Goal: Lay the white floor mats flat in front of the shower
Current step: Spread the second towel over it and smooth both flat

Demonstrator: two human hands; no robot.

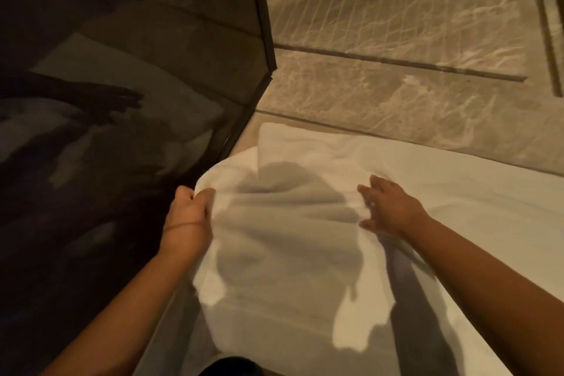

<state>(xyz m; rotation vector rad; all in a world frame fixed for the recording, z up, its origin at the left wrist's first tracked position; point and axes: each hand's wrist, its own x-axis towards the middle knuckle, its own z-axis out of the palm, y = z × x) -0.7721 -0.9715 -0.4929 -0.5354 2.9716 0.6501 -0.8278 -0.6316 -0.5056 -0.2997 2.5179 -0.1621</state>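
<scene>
A white floor mat (305, 253) hangs rumpled between my hands, lifted off the floor at its left edge. My left hand (189, 210) is closed on that left edge, close to the dark glass shower panel (122, 101). My right hand (387, 207) rests on the cloth with fingers spread, pressing or pinching a fold; its grip is hard to make out. A second white mat (457, 192) lies spread on the floor to the right, its far corner (274, 137) slightly creased.
The shower's dark metal frame (262, 24) runs down to a corner near the mat. Beige marble floor tiles (396, 40) with dark grout lines stretch beyond. My reflection shows in the glass. A dark shape (232, 366) sits at the bottom edge.
</scene>
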